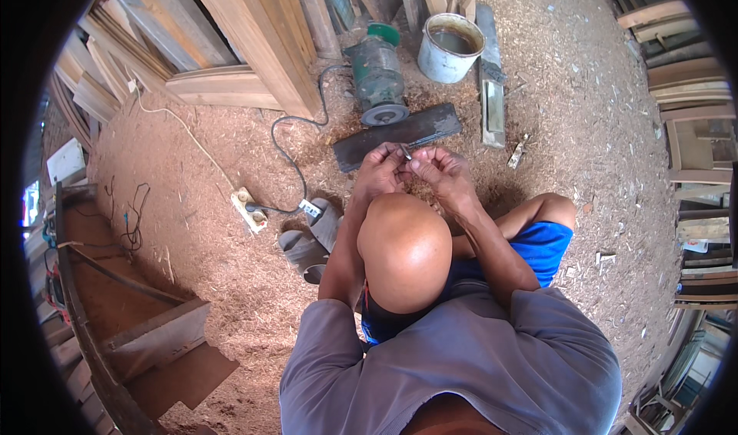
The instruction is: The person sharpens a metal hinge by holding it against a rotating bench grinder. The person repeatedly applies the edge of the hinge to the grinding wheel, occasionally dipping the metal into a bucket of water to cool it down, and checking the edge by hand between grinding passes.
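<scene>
"What are the hands doing?"

"The left hand [382, 172] and the right hand [446, 177] are meeting beyond the raised knee [406, 243], their fingers closing narrowly around a small shiny piece [407, 155]. It is sitting between their fingertips, lining up with the near edge of a dark board [437, 127]. I can't tell its full shape, since the fingers are covering part of it."

"How much room are they getting?"

"Straight ahead it is tightening: the board is lying crosswise, and a green grinder [377, 74] is standing just past its far edge, with its wheel [384, 114] pointing this way. Rightward, the sawdust-covered floor [592, 127] is stretching wide from a long plank [486, 29] to the stacked wood [698, 139]. Leftward, grey slippers [327, 226] and a power strip [247, 209] are taking up floor."

"And the counts?"

"I'm counting two hands, one piece, one board, one grinder showing one wheel, one plank bearing one pale block [494, 111], one bucket [444, 68] holding murky liquid, two slippers and one power strip."
</scene>
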Demonstrator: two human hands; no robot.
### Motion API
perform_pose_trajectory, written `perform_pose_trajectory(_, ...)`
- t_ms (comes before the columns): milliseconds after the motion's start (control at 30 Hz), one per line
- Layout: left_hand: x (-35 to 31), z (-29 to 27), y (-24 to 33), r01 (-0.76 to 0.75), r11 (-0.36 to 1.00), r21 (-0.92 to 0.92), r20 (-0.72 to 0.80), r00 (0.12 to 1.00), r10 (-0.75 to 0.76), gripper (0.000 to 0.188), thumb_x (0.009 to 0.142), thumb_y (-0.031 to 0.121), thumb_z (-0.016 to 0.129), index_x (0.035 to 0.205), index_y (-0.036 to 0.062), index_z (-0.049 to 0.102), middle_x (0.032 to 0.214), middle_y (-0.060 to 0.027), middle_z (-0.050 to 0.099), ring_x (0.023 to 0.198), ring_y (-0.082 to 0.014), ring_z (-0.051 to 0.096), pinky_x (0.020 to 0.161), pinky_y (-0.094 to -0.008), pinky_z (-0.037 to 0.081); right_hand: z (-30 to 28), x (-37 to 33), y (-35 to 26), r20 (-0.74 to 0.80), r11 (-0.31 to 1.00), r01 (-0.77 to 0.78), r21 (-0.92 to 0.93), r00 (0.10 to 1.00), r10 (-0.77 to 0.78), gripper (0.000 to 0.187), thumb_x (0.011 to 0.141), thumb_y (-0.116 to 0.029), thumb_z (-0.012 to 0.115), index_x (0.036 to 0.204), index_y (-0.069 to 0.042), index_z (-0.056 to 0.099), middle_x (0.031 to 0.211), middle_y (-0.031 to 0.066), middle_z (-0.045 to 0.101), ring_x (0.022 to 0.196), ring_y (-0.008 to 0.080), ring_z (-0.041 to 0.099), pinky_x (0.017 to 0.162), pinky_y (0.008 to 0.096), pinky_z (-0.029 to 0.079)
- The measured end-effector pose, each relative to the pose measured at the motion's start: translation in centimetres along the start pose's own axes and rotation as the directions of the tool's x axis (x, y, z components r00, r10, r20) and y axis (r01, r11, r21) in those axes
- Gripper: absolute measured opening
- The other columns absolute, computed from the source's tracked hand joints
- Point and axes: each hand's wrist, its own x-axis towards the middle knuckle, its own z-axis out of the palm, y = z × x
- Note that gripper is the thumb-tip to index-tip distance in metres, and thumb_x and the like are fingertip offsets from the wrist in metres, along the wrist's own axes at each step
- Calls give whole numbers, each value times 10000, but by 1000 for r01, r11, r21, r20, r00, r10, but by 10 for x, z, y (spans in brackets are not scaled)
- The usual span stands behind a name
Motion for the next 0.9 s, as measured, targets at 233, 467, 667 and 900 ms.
perform_pose_trajectory(233,1,-6,-2,12,1000,-23,13,1000,-12,66,927,113,594,987,94,614,840,11,643,693,-85,615,580,-228,508,5,-2,-5,-4,1000,-3,-7,1000,3,97,865,3,634,956,20,606,841,60,642,739,107,606,680,237,497)
perform_pose_trajectory(467,-1,-5,-1,-3,998,-62,-6,1000,3,73,932,84,575,996,76,608,849,-14,651,695,-112,630,599,-248,531,4,0,-2,7,997,-66,37,998,65,106,869,-32,648,961,7,613,846,61,653,684,94,582,645,229,486)
perform_pose_trajectory(667,-8,3,5,-136,983,-125,59,988,145,141,950,19,495,1072,26,566,1005,-129,635,860,-216,650,734,-364,574,-18,5,20,58,922,-321,217,947,316,113,882,-81,648,975,-24,617,801,40,637,591,97,519,578,242,464)
perform_pose_trajectory(900,-16,-3,6,-15,965,-262,134,990,52,354,957,200,533,1263,26,501,1103,-143,609,957,-263,618,805,-419,554,-22,3,45,127,799,-443,407,894,431,89,882,-71,641,968,-64,618,772,4,601,632,96,533,575,240,480)
